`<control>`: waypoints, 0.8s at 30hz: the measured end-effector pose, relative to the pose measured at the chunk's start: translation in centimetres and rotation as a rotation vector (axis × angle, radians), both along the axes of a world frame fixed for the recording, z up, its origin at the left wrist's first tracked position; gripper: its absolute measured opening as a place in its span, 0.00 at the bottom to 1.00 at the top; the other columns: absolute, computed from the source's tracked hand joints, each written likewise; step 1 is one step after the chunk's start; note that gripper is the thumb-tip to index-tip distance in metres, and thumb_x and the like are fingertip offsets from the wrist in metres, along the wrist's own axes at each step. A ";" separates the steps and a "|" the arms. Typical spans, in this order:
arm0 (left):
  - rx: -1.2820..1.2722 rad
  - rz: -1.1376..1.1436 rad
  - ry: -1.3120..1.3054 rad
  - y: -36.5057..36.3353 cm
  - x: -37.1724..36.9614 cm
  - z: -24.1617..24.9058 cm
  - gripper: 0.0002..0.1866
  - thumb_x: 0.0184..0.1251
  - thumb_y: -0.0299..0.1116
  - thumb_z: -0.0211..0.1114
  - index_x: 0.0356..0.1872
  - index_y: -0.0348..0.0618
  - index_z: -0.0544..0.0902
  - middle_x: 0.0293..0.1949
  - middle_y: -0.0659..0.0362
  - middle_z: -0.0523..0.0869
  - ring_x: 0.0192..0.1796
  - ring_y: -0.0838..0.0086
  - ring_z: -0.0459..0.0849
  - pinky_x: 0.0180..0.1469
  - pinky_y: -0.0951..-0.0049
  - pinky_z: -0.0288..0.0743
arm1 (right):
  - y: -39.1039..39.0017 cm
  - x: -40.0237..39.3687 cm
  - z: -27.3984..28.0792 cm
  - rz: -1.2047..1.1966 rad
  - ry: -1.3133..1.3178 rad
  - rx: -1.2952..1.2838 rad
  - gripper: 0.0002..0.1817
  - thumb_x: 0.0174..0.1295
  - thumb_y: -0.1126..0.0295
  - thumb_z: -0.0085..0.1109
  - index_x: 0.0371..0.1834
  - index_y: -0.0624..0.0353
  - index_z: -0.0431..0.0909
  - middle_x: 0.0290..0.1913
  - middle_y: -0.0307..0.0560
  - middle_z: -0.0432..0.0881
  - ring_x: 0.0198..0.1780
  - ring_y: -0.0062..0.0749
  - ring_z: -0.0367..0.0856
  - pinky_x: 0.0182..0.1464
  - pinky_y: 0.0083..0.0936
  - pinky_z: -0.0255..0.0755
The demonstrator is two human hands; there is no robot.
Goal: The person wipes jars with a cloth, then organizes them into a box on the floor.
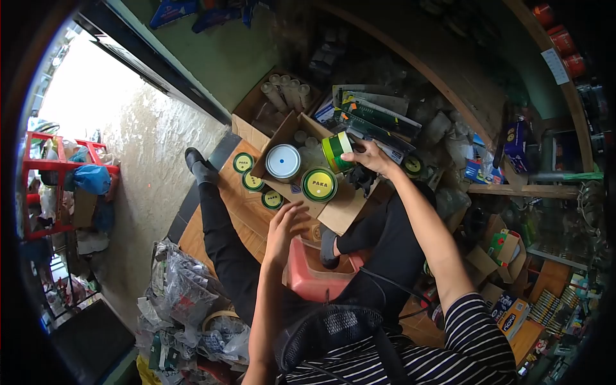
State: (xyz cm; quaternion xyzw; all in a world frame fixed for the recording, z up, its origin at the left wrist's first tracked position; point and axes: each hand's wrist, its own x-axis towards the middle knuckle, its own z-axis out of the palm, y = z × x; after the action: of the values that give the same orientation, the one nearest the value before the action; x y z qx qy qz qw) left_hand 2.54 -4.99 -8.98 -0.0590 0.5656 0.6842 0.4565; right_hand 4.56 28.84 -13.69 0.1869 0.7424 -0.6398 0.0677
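Observation:
A green and yellow can [335, 153] is tilted on its side in my right hand [373, 158], whose thumb and fingers grip one end of it above an open cardboard box [343, 206]. My left hand [287, 224] is held out with its fingers apart, holding nothing. Just beyond its fingertips is a green can with a yellow PAKA lid [319, 184] at the box's near side. A can with a pale, silvery end and a blue dot [282, 161] lies beside it. Several smaller PAKA cans, including one green can [273, 199], stand on the tiled floor left of the box.
Behind, another carton [255, 115] holds clear tubes. Packaged tools [378, 115] are piled right of it. A pink plastic stool [311, 276] stands between my legs. Plastic-wrapped goods [183, 285] lie at left, shelves with small stock at right. A red rack [48, 167] is by the bright doorway.

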 end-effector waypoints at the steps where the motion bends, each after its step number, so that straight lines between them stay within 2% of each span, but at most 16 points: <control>1: -0.038 0.030 -0.010 -1.2 0.4 -0.4 0.22 0.83 0.42 0.51 0.68 0.40 0.77 0.59 0.53 0.86 0.57 0.67 0.87 0.57 0.65 0.81 | 0.6 -0.3 -1.0 0.019 0.035 0.057 0.51 0.52 0.47 0.78 0.74 0.68 0.69 0.68 0.55 0.78 0.69 0.37 0.75 0.73 0.31 0.65; 5: -0.202 0.137 -0.041 -7.0 2.5 -2.7 0.22 0.82 0.41 0.52 0.67 0.39 0.76 0.56 0.53 0.87 0.55 0.66 0.87 0.55 0.64 0.82 | 1.6 -0.8 -2.7 0.057 0.082 0.406 0.60 0.47 0.49 0.81 0.78 0.72 0.61 0.75 0.63 0.71 0.75 0.41 0.69 0.77 0.29 0.59; 6: -0.242 0.155 -0.044 -8.3 3.0 -3.4 0.21 0.82 0.41 0.53 0.66 0.39 0.76 0.55 0.52 0.87 0.54 0.66 0.87 0.54 0.63 0.83 | 1.4 -0.8 -1.9 0.094 0.010 0.220 0.60 0.45 0.51 0.82 0.78 0.73 0.61 0.77 0.64 0.68 0.77 0.42 0.68 0.78 0.29 0.58; 7: -0.286 0.170 -0.057 -9.5 3.3 -4.4 0.21 0.82 0.41 0.53 0.66 0.39 0.76 0.54 0.53 0.87 0.54 0.66 0.87 0.54 0.63 0.83 | 1.5 -0.4 -4.4 0.101 0.071 0.426 0.59 0.45 0.54 0.83 0.81 0.60 0.61 0.79 0.65 0.64 0.77 0.51 0.68 0.79 0.35 0.60; 9: -0.372 0.206 -0.084 -10.7 3.8 -5.4 0.21 0.81 0.41 0.54 0.66 0.39 0.76 0.53 0.53 0.87 0.53 0.66 0.87 0.53 0.63 0.83 | 0.4 -0.1 -1.9 0.209 -0.189 0.790 0.59 0.44 0.55 0.83 0.83 0.42 0.61 0.81 0.66 0.59 0.76 0.59 0.69 0.77 0.42 0.64; 10: -0.359 0.234 -0.079 -10.7 3.6 -5.5 0.22 0.81 0.42 0.55 0.67 0.40 0.76 0.53 0.53 0.86 0.52 0.65 0.87 0.52 0.64 0.83 | 0.7 0.3 -3.9 0.225 -0.127 0.795 0.59 0.43 0.55 0.83 0.83 0.31 0.58 0.81 0.66 0.57 0.71 0.66 0.73 0.72 0.51 0.70; 13: -0.355 0.201 0.001 -9.7 2.9 -6.0 0.23 0.81 0.43 0.55 0.67 0.40 0.76 0.53 0.53 0.86 0.52 0.66 0.87 0.52 0.64 0.83 | -0.4 -0.3 -4.9 0.351 -0.271 0.865 0.61 0.44 0.53 0.83 0.84 0.32 0.55 0.81 0.64 0.58 0.63 0.67 0.81 0.67 0.54 0.75; 14: -0.372 0.185 -0.001 -9.3 2.9 -6.2 0.23 0.81 0.43 0.55 0.68 0.39 0.75 0.54 0.52 0.86 0.52 0.65 0.88 0.52 0.63 0.83 | -0.8 -0.3 -5.4 0.410 -0.245 0.939 0.62 0.45 0.53 0.84 0.84 0.31 0.53 0.79 0.65 0.61 0.54 0.66 0.86 0.61 0.54 0.79; 17: -0.415 0.082 0.017 -8.7 3.3 -6.8 0.23 0.81 0.42 0.54 0.68 0.39 0.75 0.54 0.51 0.86 0.53 0.64 0.88 0.52 0.63 0.83 | -2.3 -0.2 -7.5 0.545 -0.164 1.138 0.63 0.43 0.57 0.86 0.84 0.34 0.54 0.73 0.66 0.66 0.45 0.57 0.90 0.53 0.48 0.83; 18: -0.427 0.054 0.024 -8.7 3.4 -6.8 0.23 0.81 0.42 0.54 0.68 0.38 0.74 0.54 0.50 0.86 0.53 0.63 0.88 0.52 0.63 0.82 | -2.8 -0.2 -8.3 0.560 -0.132 1.200 0.63 0.43 0.59 0.86 0.84 0.36 0.53 0.75 0.68 0.65 0.43 0.53 0.90 0.49 0.44 0.84; 21: -0.389 0.021 -0.012 -8.5 3.5 -6.8 0.25 0.81 0.45 0.56 0.70 0.41 0.72 0.58 0.50 0.85 0.56 0.63 0.87 0.53 0.61 0.83 | -3.6 -0.6 -10.4 0.492 -0.113 1.225 0.63 0.44 0.59 0.86 0.84 0.38 0.52 0.76 0.71 0.63 0.41 0.51 0.91 0.47 0.41 0.84; 24: -0.297 0.176 -0.147 -5.8 3.4 -6.2 0.31 0.80 0.46 0.59 0.78 0.47 0.63 0.66 0.48 0.78 0.63 0.58 0.82 0.54 0.57 0.84 | -3.7 -0.8 -11.1 0.480 -0.100 1.232 0.63 0.46 0.59 0.85 0.84 0.39 0.51 0.77 0.73 0.63 0.41 0.52 0.90 0.47 0.39 0.84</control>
State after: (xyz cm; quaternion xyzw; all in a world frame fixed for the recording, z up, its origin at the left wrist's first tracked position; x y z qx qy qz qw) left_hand 5.94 -10.83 -15.16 -0.2247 0.6185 0.6242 0.4212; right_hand 3.75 25.11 -24.81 0.0506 0.9895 -0.0561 0.1235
